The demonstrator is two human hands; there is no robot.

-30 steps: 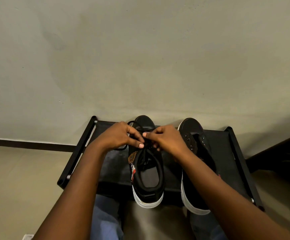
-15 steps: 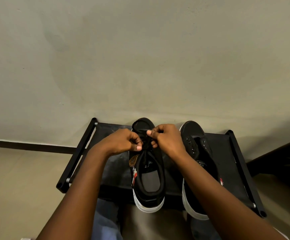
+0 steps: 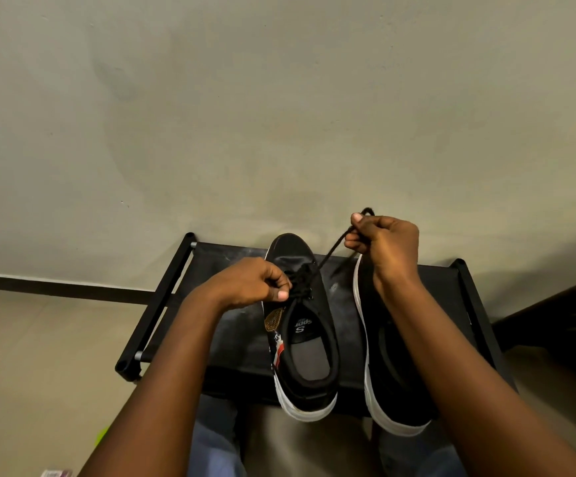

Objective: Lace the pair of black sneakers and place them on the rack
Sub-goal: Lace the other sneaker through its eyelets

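Observation:
Two black sneakers with white soles stand side by side on a low black rack [image 3: 162, 297], toes toward the wall. The left sneaker [image 3: 302, 332] has a black lace [image 3: 331, 251] running from its eyelets. My left hand [image 3: 248, 284] pinches the lace at the sneaker's tongue. My right hand [image 3: 383, 242] grips the lace's free end, raised up and to the right, with the lace pulled taut between hand and shoe. The right sneaker [image 3: 391, 366] is partly hidden under my right forearm.
A plain grey wall rises right behind the rack, with a dark skirting strip [image 3: 56, 287] at floor level. My knees in blue trousers [image 3: 214, 442] sit below the rack's front edge. A dark object [image 3: 562, 325] lies at the right.
My right hand has lifted up and to the right, drawing the lace out of the left sneaker until taut. My left hand stayed at the tongue.

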